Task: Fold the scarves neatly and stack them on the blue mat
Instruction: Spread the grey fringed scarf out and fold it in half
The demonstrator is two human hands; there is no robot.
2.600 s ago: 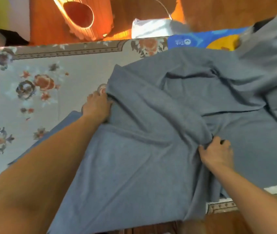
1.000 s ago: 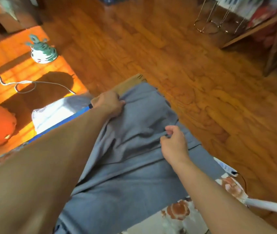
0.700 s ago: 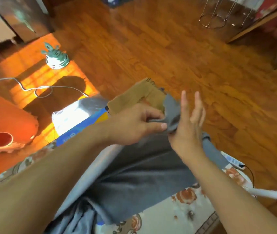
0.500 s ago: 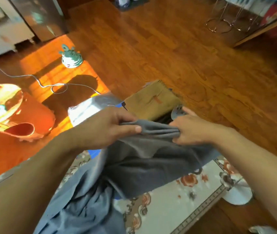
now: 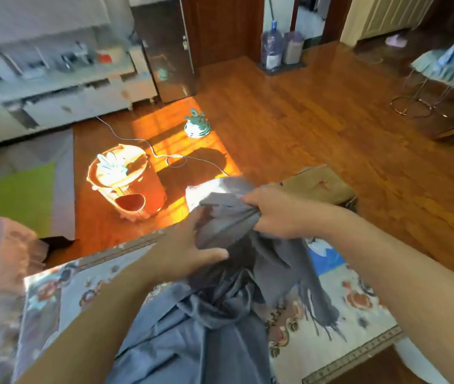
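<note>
A large grey scarf (image 5: 220,322) hangs bunched from both hands and trails down toward me over the floral cloth (image 5: 87,286). My left hand (image 5: 189,250) grips a gathered fold of it from below. My right hand (image 5: 272,212) holds the scarf's top edge in a fist. A fringed end (image 5: 322,314) of the scarf dangles at the right. A tan folded scarf (image 5: 317,184) lies just beyond my right hand. A patch of the blue mat (image 5: 328,259) shows under my right forearm.
On the wooden floor (image 5: 317,128) stand a wooden stool-like tub (image 5: 126,184), a small green-white toy (image 5: 197,127) and a white cable (image 5: 164,153). White cabinets and a fridge line the back left. Wire chair legs (image 5: 414,106) stand at the right.
The scarf lay spread flat before; both hands have gathered its far end and lifted it into a bunch. My head has tilted up, showing more of the room.
</note>
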